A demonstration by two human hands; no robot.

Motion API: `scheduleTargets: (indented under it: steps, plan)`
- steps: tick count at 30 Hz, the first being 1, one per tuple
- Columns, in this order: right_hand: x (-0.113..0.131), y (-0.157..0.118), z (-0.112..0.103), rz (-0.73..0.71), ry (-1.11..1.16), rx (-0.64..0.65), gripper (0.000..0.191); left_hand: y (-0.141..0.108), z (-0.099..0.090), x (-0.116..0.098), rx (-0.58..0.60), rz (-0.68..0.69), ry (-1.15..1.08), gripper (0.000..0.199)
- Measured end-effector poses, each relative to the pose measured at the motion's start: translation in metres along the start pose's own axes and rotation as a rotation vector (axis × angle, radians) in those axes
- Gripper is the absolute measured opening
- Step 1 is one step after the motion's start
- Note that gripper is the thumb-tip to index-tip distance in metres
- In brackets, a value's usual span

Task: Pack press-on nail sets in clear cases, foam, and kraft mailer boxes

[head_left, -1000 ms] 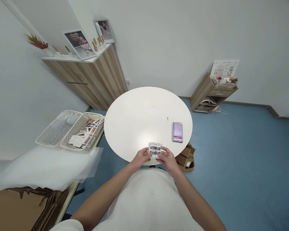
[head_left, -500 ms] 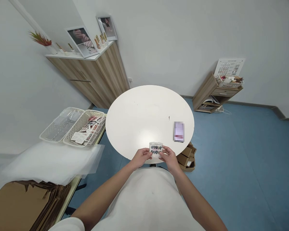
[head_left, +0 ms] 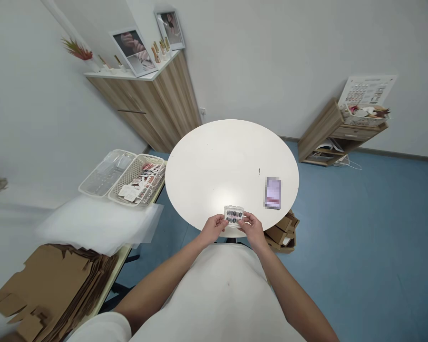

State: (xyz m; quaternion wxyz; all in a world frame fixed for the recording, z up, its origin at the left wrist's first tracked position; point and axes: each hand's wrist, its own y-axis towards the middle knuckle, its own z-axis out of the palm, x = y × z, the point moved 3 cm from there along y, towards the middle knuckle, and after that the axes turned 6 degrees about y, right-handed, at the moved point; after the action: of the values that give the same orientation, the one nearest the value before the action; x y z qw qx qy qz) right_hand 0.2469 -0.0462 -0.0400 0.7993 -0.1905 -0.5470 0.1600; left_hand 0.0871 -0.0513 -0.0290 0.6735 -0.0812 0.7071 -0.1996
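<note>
Between my two hands is a small clear box of press-on nails (head_left: 234,214), dark and grey ones in two rows. My left hand (head_left: 214,228) grips its left side, the thumb on the front near the lower corner. On the opposite side my right hand (head_left: 252,229) pinches the right edge with thumb and fingers. The box is held over the near edge of the round white table (head_left: 214,156). A blurred-out phone-like rectangle (head_left: 273,193) lies on the tabletop, right of my right hand.
Left of me, a side table holds a white basket of cards (head_left: 137,180), translucent sheets (head_left: 100,223) and flattened cardboard boxes (head_left: 57,285). Brown cartons (head_left: 283,230) sit beneath the table's right edge. A wooden cabinet (head_left: 150,104) and a small shelf unit (head_left: 328,133) stand against the walls.
The whole view has shifted, so the table and furniture appear farther right and slightly higher. Both hands keep hold of the box, with little change in grip.
</note>
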Motion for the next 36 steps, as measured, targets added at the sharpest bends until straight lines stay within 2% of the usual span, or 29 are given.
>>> scheduleTargets:
  steps: [2,7,12,16,19,23,31,36]
  plan:
    - [-0.005,0.001,0.002,0.013,0.024,-0.018,0.045,-0.002,-0.004,0.003,-0.025,-0.004,-0.003,0.028]
    - [-0.009,0.005,0.014,0.020,0.045,-0.061,0.043,-0.008,-0.022,0.003,-0.204,0.027,0.035,0.043]
    - [-0.008,0.016,0.039,-0.014,-0.021,-0.022,0.041,-0.011,-0.039,-0.008,-0.210,0.080,0.083,0.042]
    - [-0.014,0.031,0.068,-0.055,-0.126,0.003,0.042,-0.009,-0.062,-0.009,-0.207,0.088,0.202,0.047]
    - [-0.021,0.042,0.098,-0.066,-0.191,0.057,0.045,-0.002,-0.089,-0.001,-0.241,0.054,0.291,0.050]
    - [-0.035,0.060,0.146,-0.064,-0.320,0.094,0.049,0.013,-0.138,0.012,-0.310,-0.031,0.292,0.057]
    - [-0.071,0.124,0.237,0.109,-0.489,0.066,0.060,0.059,-0.242,0.032,-0.287,-0.159,0.359,0.057]
    - [-0.080,0.156,0.270,0.132,-0.543,0.047,0.059,0.087,-0.279,0.039,-0.233,-0.208,0.426,0.063]
